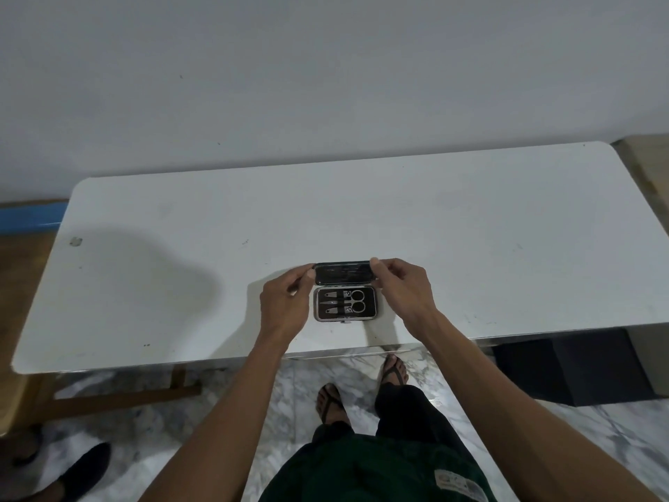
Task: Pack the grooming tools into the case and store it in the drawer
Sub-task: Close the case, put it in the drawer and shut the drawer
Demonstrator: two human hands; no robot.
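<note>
Steel scissors seated; your left hand and right hand pinch the lid — snap it crooked and tools jam.

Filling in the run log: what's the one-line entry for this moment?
stage: closing case | left hand: holds lid left end | right hand: holds lid right end | tools: in case base | case: on table

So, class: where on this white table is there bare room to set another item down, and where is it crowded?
Bare room: the table right of the right hand, the strip between the case lid and the wall, and the shadowed stretch left of the left hand. Crowded: front centre, where both hands pinch the lid over the open case holding the tools.
</note>
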